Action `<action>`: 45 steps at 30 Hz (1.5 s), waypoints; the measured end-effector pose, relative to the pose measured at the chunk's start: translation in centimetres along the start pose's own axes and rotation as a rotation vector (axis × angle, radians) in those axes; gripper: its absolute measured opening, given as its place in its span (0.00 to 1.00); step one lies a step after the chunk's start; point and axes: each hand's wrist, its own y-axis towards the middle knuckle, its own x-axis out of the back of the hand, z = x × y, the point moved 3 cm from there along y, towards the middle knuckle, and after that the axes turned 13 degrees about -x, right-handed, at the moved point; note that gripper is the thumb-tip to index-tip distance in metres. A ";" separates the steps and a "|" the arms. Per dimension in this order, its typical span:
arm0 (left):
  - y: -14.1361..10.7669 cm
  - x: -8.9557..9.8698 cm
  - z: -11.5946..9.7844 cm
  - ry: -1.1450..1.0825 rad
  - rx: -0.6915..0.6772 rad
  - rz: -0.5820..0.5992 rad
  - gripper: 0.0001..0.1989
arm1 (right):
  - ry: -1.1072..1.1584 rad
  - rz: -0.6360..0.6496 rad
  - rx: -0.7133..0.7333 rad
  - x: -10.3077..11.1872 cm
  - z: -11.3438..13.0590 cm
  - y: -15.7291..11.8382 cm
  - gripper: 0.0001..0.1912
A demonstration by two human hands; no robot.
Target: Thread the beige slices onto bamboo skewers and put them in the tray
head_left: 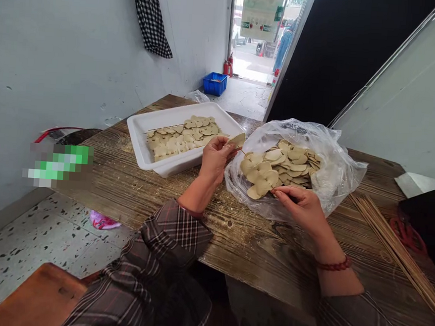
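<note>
My right hand (302, 206) pinches the end of a thin wooden skewer, its fingertips close to several flat beige slices (263, 178) threaded along it. The skewer's other end points up and left toward my left hand (216, 158). Between the thumb and fingers of that hand is a single flat beige slice (237, 140), held near the skewer tip; whether the tip touches it I cannot tell. Right behind the skewer, a clear plastic bag (339, 171) lies open around a heap of loose beige slices (295, 161).
A white plastic tray (143, 158) with filled skewers stands at the back left of the wooden table (234, 238). Bare skewers (394, 245) lie in a bundle at the right. A blue crate (214, 84) sits on the floor by the doorway. A wooden stool (38, 297) is at lower left.
</note>
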 end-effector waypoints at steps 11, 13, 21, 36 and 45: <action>-0.7 -0.9 0.0 -0.071 0.034 0.043 0.09 | 0.030 -0.039 0.011 -0.2 0.1 -0.1 0.11; -0.8 -0.9 0.0 -0.099 0.063 0.046 0.09 | 0.029 -0.043 0.018 -0.2 0.1 -0.1 0.10; -0.5 -0.3 0.0 -0.136 0.145 -0.016 0.08 | 0.013 -0.036 0.064 0.1 0.2 -0.1 0.10; -0.3 -0.2 -0.2 -0.263 0.234 -0.030 0.04 | -0.018 -0.048 0.122 0.1 -0.8 -0.2 0.08; -0.7 -0.5 0.2 -0.237 0.235 0.006 0.05 | -0.019 -0.056 0.108 -0.2 -0.8 -0.1 0.08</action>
